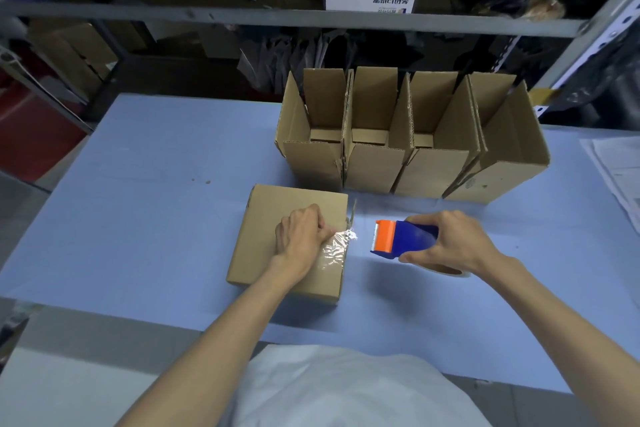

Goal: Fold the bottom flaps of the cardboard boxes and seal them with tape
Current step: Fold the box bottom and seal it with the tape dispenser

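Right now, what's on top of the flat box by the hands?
The left hand rests on the box, its fingers on crinkled clear tape at the right edge. Whatever lies under the hand, such as the flap seam, is hidden.
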Demonstrator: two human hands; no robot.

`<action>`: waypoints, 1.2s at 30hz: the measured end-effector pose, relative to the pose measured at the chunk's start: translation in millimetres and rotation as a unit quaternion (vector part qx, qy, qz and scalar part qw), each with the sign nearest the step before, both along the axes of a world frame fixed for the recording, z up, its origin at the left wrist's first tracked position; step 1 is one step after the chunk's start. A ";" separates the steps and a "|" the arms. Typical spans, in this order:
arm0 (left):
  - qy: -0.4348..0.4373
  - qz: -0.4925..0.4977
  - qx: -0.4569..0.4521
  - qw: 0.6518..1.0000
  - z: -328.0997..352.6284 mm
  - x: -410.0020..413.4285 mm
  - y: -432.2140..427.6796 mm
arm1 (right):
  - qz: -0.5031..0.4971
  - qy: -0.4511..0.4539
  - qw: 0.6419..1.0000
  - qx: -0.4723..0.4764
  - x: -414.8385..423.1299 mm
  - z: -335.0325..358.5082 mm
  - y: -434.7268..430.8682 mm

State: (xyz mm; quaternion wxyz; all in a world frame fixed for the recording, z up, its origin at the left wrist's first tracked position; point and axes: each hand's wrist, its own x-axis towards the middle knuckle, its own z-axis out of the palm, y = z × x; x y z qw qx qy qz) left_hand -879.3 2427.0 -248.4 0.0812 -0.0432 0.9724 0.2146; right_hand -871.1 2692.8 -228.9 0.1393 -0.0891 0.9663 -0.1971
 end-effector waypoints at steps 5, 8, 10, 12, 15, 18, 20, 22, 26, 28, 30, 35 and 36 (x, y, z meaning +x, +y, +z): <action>0.023 0.020 0.002 1.000 -0.6 -0.4 -9.6 | 0.040 -0.002 0.998 0.038 -6.3 -1.8 -3.1; 0.066 -0.105 0.097 0.988 -5.8 2.3 -8.1 | 0.074 0.002 0.995 0.071 -11.5 -2.5 -10.6; 0.040 -0.145 0.155 0.976 -11.1 3.5 -6.0 | 0.097 -0.013 0.991 0.095 -14.8 -3.7 -19.8; 0.019 -0.140 0.174 0.975 -16.5 3.5 -5.7 | 0.100 -0.037 0.989 0.107 -17.3 -5.8 -32.9; 0.018 -0.131 0.178 0.975 -22.2 3.3 -4.4 | 0.094 -0.052 0.984 0.139 -20.9 -3.9 -54.4; 0.029 -0.127 0.179 0.975 -20.4 5.0 -1.8 | 0.124 -0.007 0.972 0.201 -26.5 2.3 -69.6; 0.039 -0.131 0.169 0.976 -18.1 5.4 1.7 | 0.148 0.025 0.958 0.245 -28.3 8.5 -78.1; 0.056 -0.131 0.155 0.978 -17.4 6.9 3.8 | 0.180 0.037 0.938 0.295 -23.7 7.2 -81.6; 0.081 -0.142 0.129 0.978 -15.1 10.6 1.4 | 0.141 -0.008 0.953 0.267 -5.7 -7.6 -56.9; 0.074 -0.206 0.073 0.973 -11.5 11.5 2.3 | 0.081 -0.002 0.972 0.222 -1.5 -5.8 -42.3; 0.077 -0.293 -0.011 0.953 -11.7 11.7 6.0 | 0.035 0.013 0.982 0.185 1.6 -1.3 -34.7; 0.055 -0.344 -0.142 0.927 -11.4 8.9 20.9 | -0.026 0.040 0.995 0.093 11.9 2.2 -27.4; 0.044 -0.349 -0.160 0.922 -11.3 9.3 22.9 | -0.046 0.043 0.996 0.065 14.1 0.4 -25.9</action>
